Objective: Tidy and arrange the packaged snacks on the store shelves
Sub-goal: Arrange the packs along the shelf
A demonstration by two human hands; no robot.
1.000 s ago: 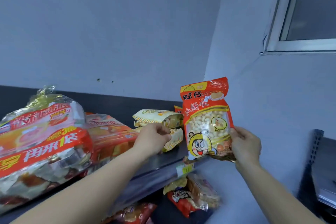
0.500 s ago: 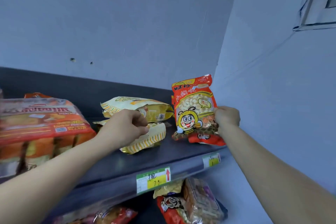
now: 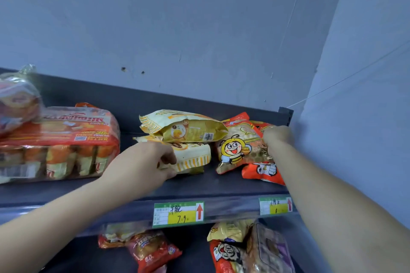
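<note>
1. Placement first: the bee bag (image 3: 237, 148) lies face up at the right end of the shelf (image 3: 221, 186). Its long axis runs from the shelf front toward the back wall, and it rests partly on an orange bag (image 3: 264, 172) beneath it.
2. The right hand (image 3: 277, 137) sits at the bee bag's right edge with its fingers curled onto the wrapper. The bag spreads out to the left of that hand. The view is blurred here, but this looks like a pinch on the edge.
3. The left hand (image 3: 144, 162) is well apart, off to the left. It grips the near left corner of the lower yellow packet (image 3: 193, 157), which carries the upper yellow packet (image 3: 184, 128) on top.
4. The yellow stack lies between the two hands, just beside the bee bag. Whether the upper packet's right tip touches the bag cannot be told.
5. Judging from this, the right hand is the nearer one and would square up the bee bag, while the left steadies or shifts the stack. Tugging the lower packet could slide the upper one off.
</note>
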